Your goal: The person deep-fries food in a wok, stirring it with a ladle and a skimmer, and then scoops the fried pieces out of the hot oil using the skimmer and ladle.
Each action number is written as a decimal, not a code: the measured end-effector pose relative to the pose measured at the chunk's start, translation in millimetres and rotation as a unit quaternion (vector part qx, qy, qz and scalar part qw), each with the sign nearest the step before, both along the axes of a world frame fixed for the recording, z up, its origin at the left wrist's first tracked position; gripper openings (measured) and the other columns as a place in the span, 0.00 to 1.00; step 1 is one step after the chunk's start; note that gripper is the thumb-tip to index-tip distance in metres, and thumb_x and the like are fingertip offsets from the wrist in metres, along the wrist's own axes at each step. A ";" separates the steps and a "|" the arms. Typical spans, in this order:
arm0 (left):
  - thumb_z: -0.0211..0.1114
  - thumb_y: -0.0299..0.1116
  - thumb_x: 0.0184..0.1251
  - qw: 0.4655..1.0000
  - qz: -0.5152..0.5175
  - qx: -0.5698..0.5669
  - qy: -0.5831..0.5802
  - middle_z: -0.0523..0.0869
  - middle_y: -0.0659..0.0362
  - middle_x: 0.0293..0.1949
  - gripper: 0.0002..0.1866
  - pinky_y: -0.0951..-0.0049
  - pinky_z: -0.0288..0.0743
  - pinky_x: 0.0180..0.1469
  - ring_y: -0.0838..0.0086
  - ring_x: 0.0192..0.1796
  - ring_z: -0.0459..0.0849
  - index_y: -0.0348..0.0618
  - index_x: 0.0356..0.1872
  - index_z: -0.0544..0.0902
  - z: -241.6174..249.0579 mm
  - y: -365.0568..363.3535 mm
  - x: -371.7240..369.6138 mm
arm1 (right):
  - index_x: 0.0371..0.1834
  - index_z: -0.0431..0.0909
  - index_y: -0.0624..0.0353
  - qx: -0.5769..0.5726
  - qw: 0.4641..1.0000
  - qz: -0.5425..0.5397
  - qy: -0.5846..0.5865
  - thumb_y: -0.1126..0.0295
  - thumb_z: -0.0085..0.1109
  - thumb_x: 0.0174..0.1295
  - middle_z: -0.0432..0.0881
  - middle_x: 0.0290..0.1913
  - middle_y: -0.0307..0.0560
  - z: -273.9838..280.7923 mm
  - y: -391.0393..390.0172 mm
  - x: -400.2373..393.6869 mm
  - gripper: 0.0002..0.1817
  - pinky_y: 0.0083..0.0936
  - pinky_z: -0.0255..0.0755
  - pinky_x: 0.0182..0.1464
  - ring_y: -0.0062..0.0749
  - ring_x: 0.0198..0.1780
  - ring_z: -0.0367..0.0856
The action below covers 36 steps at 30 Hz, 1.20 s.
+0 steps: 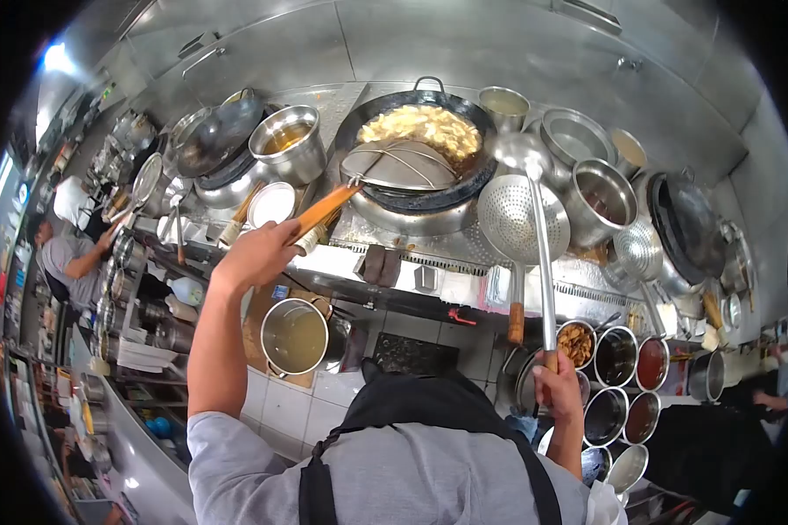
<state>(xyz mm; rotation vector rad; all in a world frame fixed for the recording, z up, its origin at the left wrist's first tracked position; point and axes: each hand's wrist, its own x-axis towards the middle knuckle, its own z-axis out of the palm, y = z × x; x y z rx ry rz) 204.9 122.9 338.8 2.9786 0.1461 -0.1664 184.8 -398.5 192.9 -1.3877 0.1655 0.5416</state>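
A large black wok [350, 127] on the stove holds bubbling oil with pale yellow pieces [425, 127] frying in it. My left hand [267, 254] is closed round the wooden handle of a round mesh strainer [398, 164], whose head lies over the near-left part of the wok. Down at the right, my right hand [559, 389] grips the wooden end of a long metal ladle [541, 254], its bowl up beside the wok's right side. Between ladle and wok, a perforated skimmer [508, 219] rests on the stove edge, untouched by either hand.
A steel pot of yellowish liquid [305, 157] stands left of the wok, near a white bowl [271, 204]. Another pot [295, 337] is below. Several sauce containers [615, 357] sit at lower right. A co-worker [70, 262] stands far left; another person's arm [769, 401] shows far right.
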 end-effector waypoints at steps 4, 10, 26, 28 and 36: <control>0.60 0.36 0.64 0.999 -0.030 -0.018 -0.032 0.81 0.45 0.45 0.23 0.55 0.74 0.52 0.48 0.48 0.81 0.44 0.60 0.73 -36.1 21.2 5.0 | 0.57 0.67 0.59 -0.273 0.936 0.064 -0.214 0.70 0.62 0.58 0.72 0.22 0.37 46.5 54.1 84.7 0.23 0.22 0.64 0.19 0.20 0.17 0.69; 0.60 0.36 0.65 0.997 -0.042 -0.033 -0.056 0.82 0.47 0.44 0.21 0.54 0.74 0.52 0.49 0.49 0.81 0.43 0.59 0.73 -51.6 37.4 0.1 | 0.62 0.63 0.53 -0.516 0.659 0.249 -0.488 0.69 0.54 0.61 0.82 0.37 0.59 166.3 170.8 222.7 0.25 0.49 0.72 0.44 0.59 0.42 0.81; 0.62 0.39 0.64 0.997 -0.033 -0.067 -0.034 0.81 0.50 0.47 0.25 0.56 0.73 0.55 0.54 0.52 0.80 0.48 0.62 0.73 -58.4 87.2 10.6 | 0.63 0.64 0.54 -0.717 0.453 0.312 -0.428 0.75 0.47 0.61 0.84 0.44 0.58 150.3 285.2 280.9 0.24 0.48 0.76 0.46 0.54 0.46 0.84; 0.60 0.38 0.64 0.995 -0.037 -0.084 -0.038 0.81 0.48 0.48 0.24 0.55 0.73 0.55 0.52 0.52 0.81 0.46 0.61 0.74 -57.4 95.1 13.5 | 0.62 0.64 0.55 -0.722 0.472 0.299 -0.408 0.73 0.47 0.61 0.83 0.43 0.61 142.2 281.6 285.8 0.23 0.51 0.75 0.46 0.56 0.46 0.83; 0.61 0.34 0.61 0.995 -0.045 -0.019 -0.087 0.82 0.48 0.44 0.25 0.54 0.76 0.51 0.51 0.47 0.82 0.47 0.61 0.76 -47.7 117.6 21.7 | 0.60 0.62 0.54 -0.700 0.535 0.261 -0.395 0.75 0.45 0.61 0.83 0.43 0.63 109.0 240.0 295.7 0.22 0.54 0.74 0.45 0.60 0.45 0.83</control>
